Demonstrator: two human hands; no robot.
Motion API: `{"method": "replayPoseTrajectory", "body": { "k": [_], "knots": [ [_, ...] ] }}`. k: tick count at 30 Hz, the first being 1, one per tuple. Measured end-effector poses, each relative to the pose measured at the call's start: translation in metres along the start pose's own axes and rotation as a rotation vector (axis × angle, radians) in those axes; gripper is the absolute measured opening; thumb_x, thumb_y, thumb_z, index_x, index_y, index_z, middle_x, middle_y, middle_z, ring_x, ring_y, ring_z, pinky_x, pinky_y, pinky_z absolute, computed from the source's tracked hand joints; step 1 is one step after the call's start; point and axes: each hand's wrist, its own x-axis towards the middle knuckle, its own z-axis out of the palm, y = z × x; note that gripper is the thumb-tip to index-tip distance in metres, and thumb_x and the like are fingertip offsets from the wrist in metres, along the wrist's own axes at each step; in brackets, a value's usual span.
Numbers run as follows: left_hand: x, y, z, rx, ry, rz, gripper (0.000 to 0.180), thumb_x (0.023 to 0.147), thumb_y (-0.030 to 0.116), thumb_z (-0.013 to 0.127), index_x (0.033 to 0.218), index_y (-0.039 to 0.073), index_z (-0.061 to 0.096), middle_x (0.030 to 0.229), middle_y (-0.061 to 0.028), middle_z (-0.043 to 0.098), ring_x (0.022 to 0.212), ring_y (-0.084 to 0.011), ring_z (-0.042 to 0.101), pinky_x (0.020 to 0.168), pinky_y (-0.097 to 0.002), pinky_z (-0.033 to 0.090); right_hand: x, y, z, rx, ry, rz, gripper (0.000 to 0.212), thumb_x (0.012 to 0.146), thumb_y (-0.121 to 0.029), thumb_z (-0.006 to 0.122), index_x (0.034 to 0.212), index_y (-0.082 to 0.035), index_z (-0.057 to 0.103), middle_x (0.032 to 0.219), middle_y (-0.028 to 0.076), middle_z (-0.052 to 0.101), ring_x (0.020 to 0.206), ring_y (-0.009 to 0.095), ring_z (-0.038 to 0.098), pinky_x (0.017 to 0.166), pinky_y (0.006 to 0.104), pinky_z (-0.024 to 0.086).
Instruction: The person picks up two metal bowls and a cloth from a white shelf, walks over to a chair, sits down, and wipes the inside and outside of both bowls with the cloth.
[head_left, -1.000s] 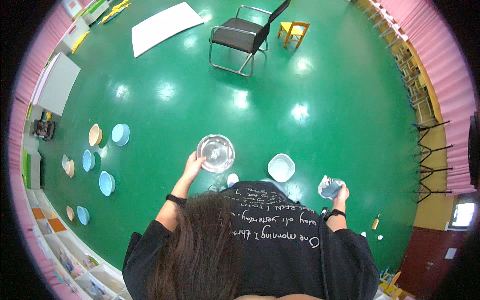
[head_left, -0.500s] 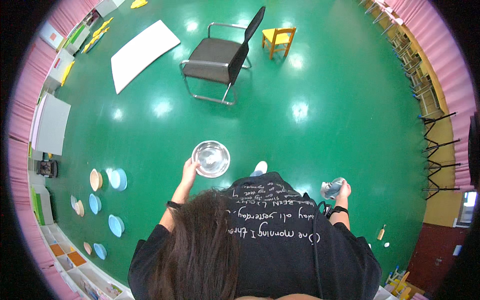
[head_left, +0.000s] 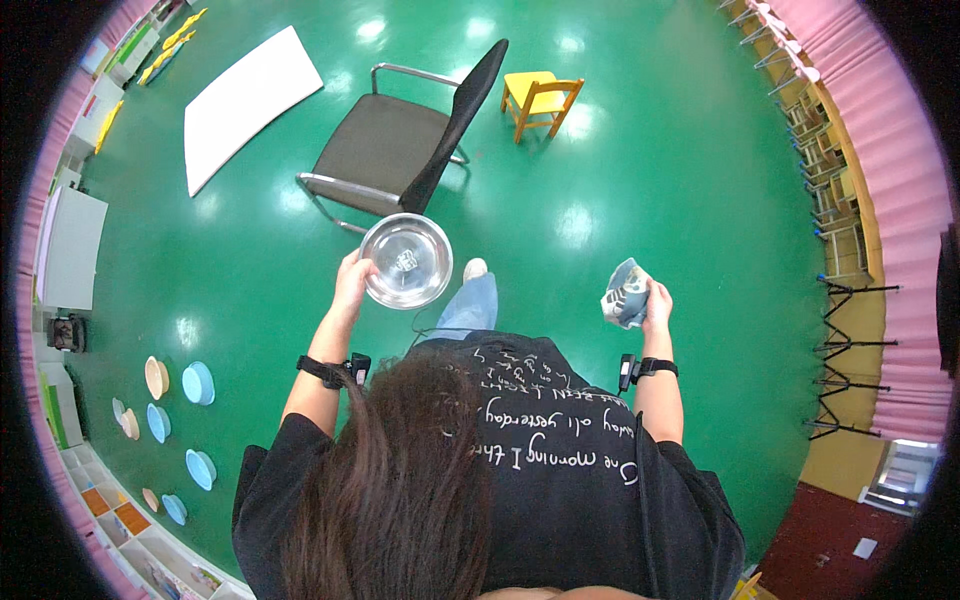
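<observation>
One bowl [head_left: 408, 258] pinched in left fingers [head_left: 364, 271], bundle [head_left: 625, 297] in right fingers [head_left: 656, 294]

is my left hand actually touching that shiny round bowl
Touching: the head view shows the left hand gripping the left side of the shiny round bowl, thumb lapping over its rim.

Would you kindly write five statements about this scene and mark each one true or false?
1. The left hand holds a round metal basin by its rim. True.
2. The right hand is empty. False: it holds a patterned grey-blue item, possibly cloth.
3. The small wooden chair has a yellow seat. True.
4. The white panel lies to the right of the black armchair in the picture. False: it lies to the left.
5. Blue basins stand toward the picture's left side. True.
</observation>
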Motion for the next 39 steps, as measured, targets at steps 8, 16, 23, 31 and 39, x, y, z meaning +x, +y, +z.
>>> {"method": "replayPoseTrajectory", "body": {
  "k": [8, 16, 23, 31, 39],
  "knots": [
    [0.165, 0.100, 0.075, -0.006, -0.047, 0.127, 0.037, 0.066, 0.007, 0.048, 0.100, -0.002, 0.059, 0.083, -0.0024, 0.060, 0.074, -0.0110, 0.053, 0.068, -0.0229, 0.042, 0.151, -0.097, 0.127, -0.179, -0.006, -0.023, 0.038, 0.084, -0.030, 0.064, 0.059, -0.001, 0.055, 0.061, -0.001, 0.049, 0.056, 0.009, 0.039, 0.052, 0.0302, 0.036],
    [0.263, 0.104, 0.136, -0.173, 0.084, -0.040, 0.039, 0.069, 0.005, 0.050, 0.106, -0.003, 0.057, 0.084, -0.0011, 0.058, 0.073, -0.0085, 0.051, 0.066, -0.0205, 0.041, 0.340, -0.127, 0.270, -0.476, -0.204, -0.169, 0.025, 0.077, -0.023, 0.070, 0.067, -0.003, 0.060, 0.060, -0.001, 0.054, 0.054, 0.010, 0.044, 0.051, 0.0276, 0.037],
    [0.274, 0.115, 0.176, -0.271, 0.539, -0.216, 0.031, 0.068, 0.005, 0.050, 0.098, -0.002, 0.054, 0.083, -0.0049, 0.057, 0.072, -0.0136, 0.055, 0.067, -0.0243, 0.047, 0.512, -0.080, 0.405, -0.903, -0.373, -0.064, 0.036, 0.079, -0.036, 0.061, 0.078, -0.001, 0.066, 0.075, 0.013, 0.066, 0.069, 0.022, 0.061, 0.068, 0.0355, 0.047],
    [0.283, 0.147, 0.222, -0.451, 1.124, -0.318, 0.036, 0.063, 0.002, 0.047, 0.099, -0.003, 0.051, 0.087, -0.0108, 0.058, 0.077, -0.0218, 0.058, 0.072, -0.0318, 0.051, 0.656, -0.013, 0.528, -0.829, -0.446, 0.273, 0.059, 0.085, -0.054, 0.049, 0.099, 0.001, 0.065, 0.099, 0.019, 0.064, 0.089, 0.029, 0.060, 0.079, 0.0388, 0.046],
    [0.286, 0.146, 0.253, -0.480, 1.238, -0.231, 0.051, 0.061, 0.002, 0.045, 0.111, -0.006, 0.046, 0.094, -0.0146, 0.058, 0.078, -0.0224, 0.060, 0.071, -0.0315, 0.053, 0.713, 0.051, 0.607, -0.162, -0.416, 0.807, 0.069, 0.088, -0.058, 0.043, 0.127, -0.002, 0.043, 0.127, 0.014, 0.051, 0.111, 0.031, 0.052, 0.099, 0.0408, 0.037]
  ]
}}
